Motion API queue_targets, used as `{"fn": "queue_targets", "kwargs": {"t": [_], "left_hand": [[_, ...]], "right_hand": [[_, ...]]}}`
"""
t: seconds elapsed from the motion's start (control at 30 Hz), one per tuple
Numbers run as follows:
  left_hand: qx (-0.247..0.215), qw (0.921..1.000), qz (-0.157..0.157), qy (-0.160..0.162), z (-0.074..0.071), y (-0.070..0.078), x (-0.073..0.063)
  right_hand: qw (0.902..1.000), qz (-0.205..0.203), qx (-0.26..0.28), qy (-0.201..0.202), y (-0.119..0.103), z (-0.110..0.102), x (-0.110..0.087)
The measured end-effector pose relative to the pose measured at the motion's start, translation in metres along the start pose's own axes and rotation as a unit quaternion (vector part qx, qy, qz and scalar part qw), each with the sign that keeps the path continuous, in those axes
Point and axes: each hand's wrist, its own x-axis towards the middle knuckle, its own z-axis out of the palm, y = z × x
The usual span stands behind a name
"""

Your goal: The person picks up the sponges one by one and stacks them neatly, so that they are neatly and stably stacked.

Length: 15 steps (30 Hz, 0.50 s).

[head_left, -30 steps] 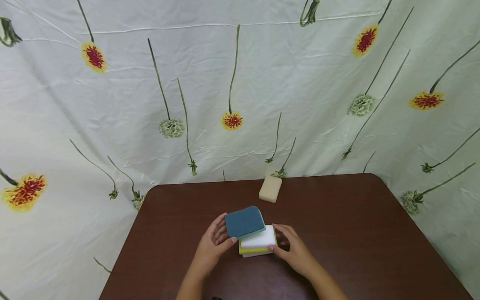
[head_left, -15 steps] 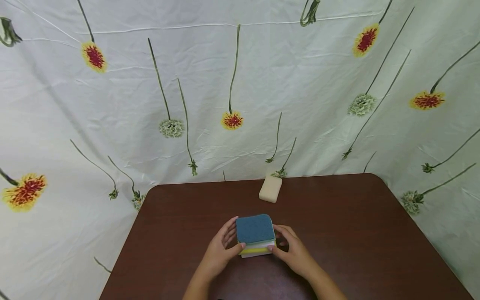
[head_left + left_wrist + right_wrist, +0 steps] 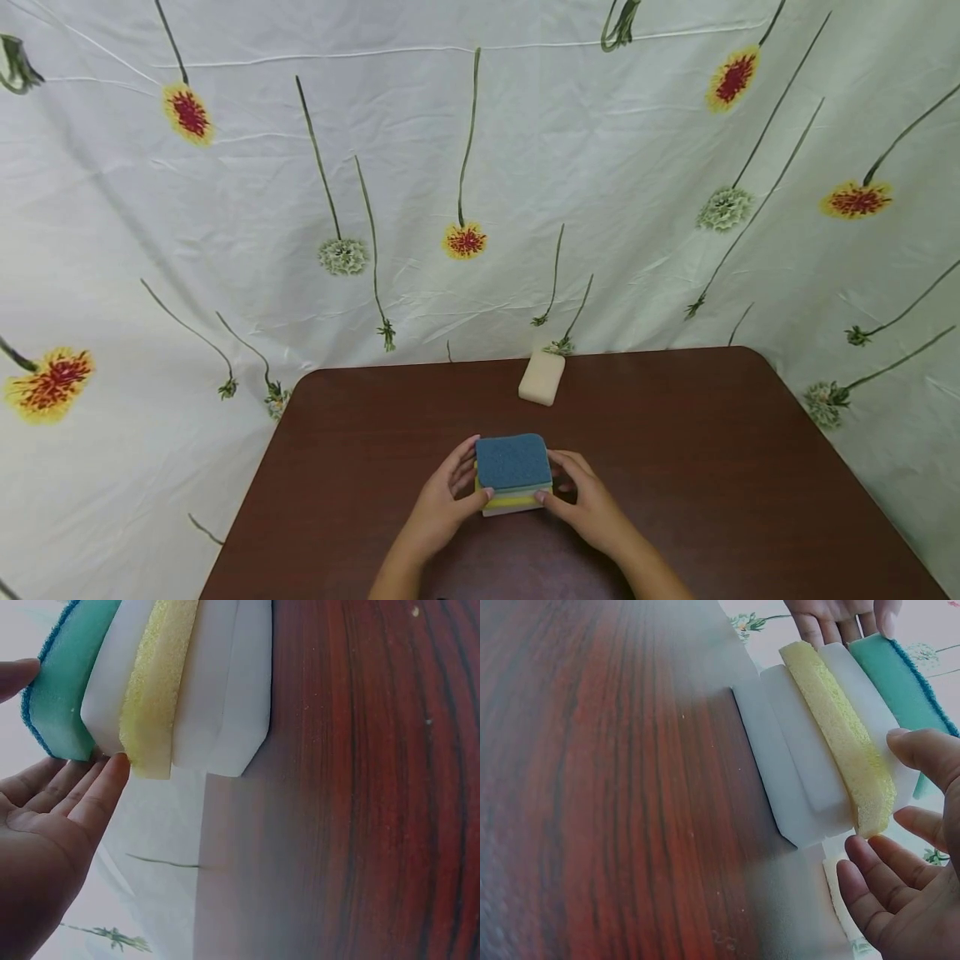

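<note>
A stack of sponges stands on the dark wooden table. Its top piece is a green sponge [image 3: 69, 682] with a blue scouring face [image 3: 513, 462]. Beneath it come a white sponge [image 3: 859, 694], a yellow sponge [image 3: 847, 739] and two more white blocks [image 3: 810, 742]. My left hand [image 3: 442, 496] holds the green sponge at its left side, thumb at the near edge and fingers on the far side. At the stack's right side, my right hand [image 3: 588, 504] grips the upper white sponge, thumb in front; its lower fingers lie near the yellow sponge's end.
A cream sponge [image 3: 542, 379] lies alone near the far edge of the table [image 3: 360, 450]. Behind the table hangs a white cloth [image 3: 405, 200] printed with flowers.
My left hand has moved right and lowered the green sponge with the blue face onto the white sponge, squaring it over the stack. The right hand has barely moved.
</note>
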Motion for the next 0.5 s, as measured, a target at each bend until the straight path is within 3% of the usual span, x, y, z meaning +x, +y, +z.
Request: {"fn": "queue_targets", "kwargs": {"t": [0.5], "left_hand": [[0.037,0.9993,0.004,0.007,-0.0012,-0.0003,0.0007]], "right_hand": [[0.9997,-0.013,-0.015,0.012,-0.0002,-0.0006,-0.0003]]}}
